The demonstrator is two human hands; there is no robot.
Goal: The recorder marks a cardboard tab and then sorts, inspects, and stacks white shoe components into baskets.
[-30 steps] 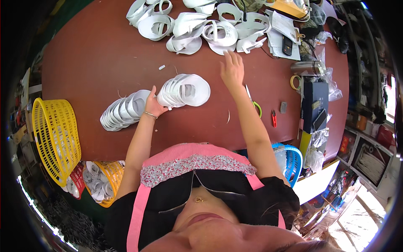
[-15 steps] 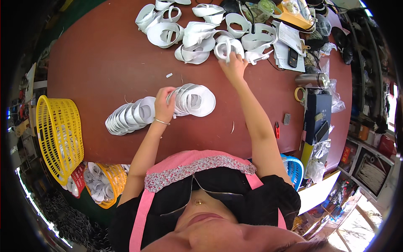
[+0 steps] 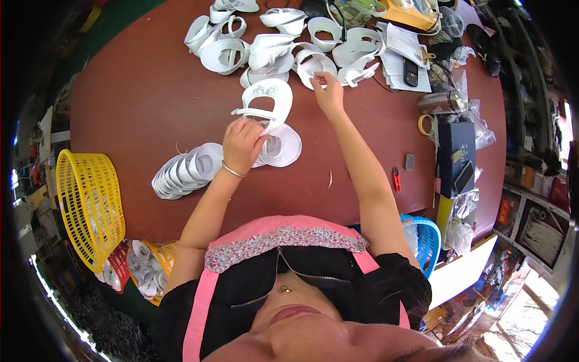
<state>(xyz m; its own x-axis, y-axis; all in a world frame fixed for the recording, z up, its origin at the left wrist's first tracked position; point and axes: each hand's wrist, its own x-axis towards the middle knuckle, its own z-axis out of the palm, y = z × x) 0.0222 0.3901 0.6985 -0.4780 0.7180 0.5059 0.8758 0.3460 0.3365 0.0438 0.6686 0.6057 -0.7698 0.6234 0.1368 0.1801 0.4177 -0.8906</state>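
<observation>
The left hand [image 3: 243,146] grips a white sun visor [image 3: 281,107] near centre; the right hand [image 3: 329,93] is at another visor's brim [image 3: 306,71], upper centre, its pinch unclear. The centre-left visor row [image 3: 184,173] and central stack [image 3: 291,146] are nested; the upper-centre visors [image 3: 269,50] lie loose.

L hand [image 3: 242,146] back up, fingers curled in, thumb toward R side; L forearm [image 3: 209,208] slants fwd & to R. R hand [image 3: 329,93] farther fwd, fingers bent, tips pointing L; R forearm [image 3: 360,157] extended, slanting fwd & L, elbow slightly bent.
</observation>
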